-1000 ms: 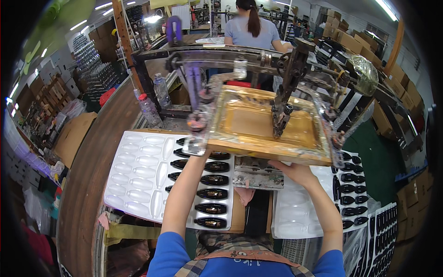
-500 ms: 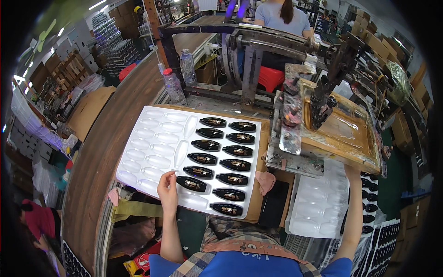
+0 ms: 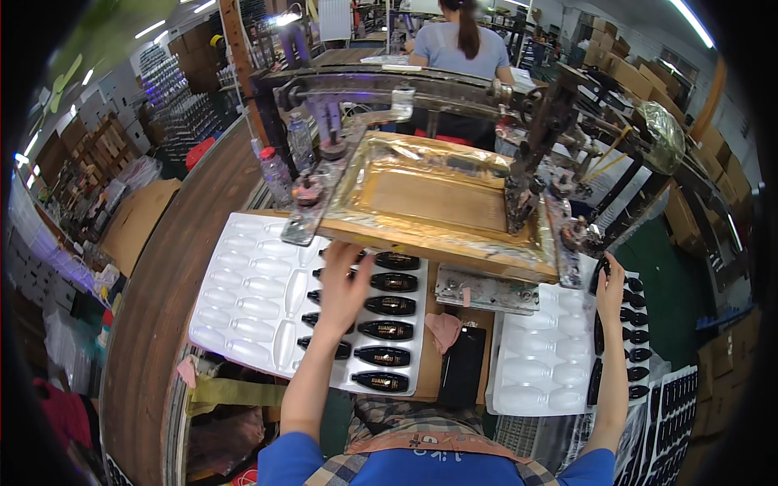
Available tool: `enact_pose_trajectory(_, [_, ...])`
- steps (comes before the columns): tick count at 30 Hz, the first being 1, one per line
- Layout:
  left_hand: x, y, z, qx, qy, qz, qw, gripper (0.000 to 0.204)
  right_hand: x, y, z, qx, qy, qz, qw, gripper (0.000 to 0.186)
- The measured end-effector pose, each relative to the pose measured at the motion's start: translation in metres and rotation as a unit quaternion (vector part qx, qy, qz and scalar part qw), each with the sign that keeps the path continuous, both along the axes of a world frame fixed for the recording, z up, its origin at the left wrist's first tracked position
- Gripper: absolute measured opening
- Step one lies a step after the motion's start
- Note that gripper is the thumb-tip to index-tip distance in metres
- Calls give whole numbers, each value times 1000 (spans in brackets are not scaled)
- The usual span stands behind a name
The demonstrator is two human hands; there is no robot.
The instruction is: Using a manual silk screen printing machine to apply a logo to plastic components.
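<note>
My left hand (image 3: pixel 344 287) reaches over the white moulded tray (image 3: pixel 259 308), its thumb and fingers apart, just by the front edge of the wooden-framed printing screen (image 3: pixel 438 198). Beneath and around that hand lie glossy black bottles (image 3: pixel 387 330) with gold print, set in the tray's right-hand columns; the hand hides some of them. At the right, my right hand (image 3: pixel 609 293) has its fingers closed at the top of a dark column of pieces, on what looks like a black bottle (image 3: pixel 600 269). Beside it sits a second white tray (image 3: pixel 543 356) with hollow moulds.
A metal fixture (image 3: pixel 486 292) stands below the screen, with a pink cloth (image 3: pixel 443 332) and a black flat block (image 3: pixel 463 366) nearer me. A red-capped bottle (image 3: pixel 274 174) stands back left. More black bottles (image 3: pixel 638 336) lie at far right. A person (image 3: pixel 460 49) works beyond the machine.
The printing screen has shifted left, from over the right side to the middle, covering the tray's far end. My left hand moved right and away from me; my right hand now shows.
</note>
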State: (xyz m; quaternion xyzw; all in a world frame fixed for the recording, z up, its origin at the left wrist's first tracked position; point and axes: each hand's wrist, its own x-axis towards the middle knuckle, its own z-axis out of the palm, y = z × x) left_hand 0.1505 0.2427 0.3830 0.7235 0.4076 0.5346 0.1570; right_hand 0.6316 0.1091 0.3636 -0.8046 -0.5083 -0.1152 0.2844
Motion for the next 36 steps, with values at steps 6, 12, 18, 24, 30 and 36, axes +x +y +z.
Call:
enact_pose_trajectory(6, [75,53,4,52,61,-152,985,18,-102,7,46,35,372,260,890,37])
enact_pose_trajectory(12, [66,69,16,-119,-212,-259,935,16,-185,45,70,-70,267,319,907,55])
enact_pose_trajectory(18, [-9,25,17,-223,-245,-137,933,15,-209,57,77,-135,214,323,912,59])
enact_pose_trajectory(24, [-121,-66,-47,-248,-237,90,935,12,-157,17,67,-169,196,199,945,43])
enact_pose_trajectory(30, [-151,-123,-83,-351,-192,150,904,14,-78,-51,29,-97,-30,60,993,49])
enact_pose_trajectory(36, [-144,-122,-92,-379,-70,223,895,20,-33,-100,-4,-305,-15,-126,944,51])
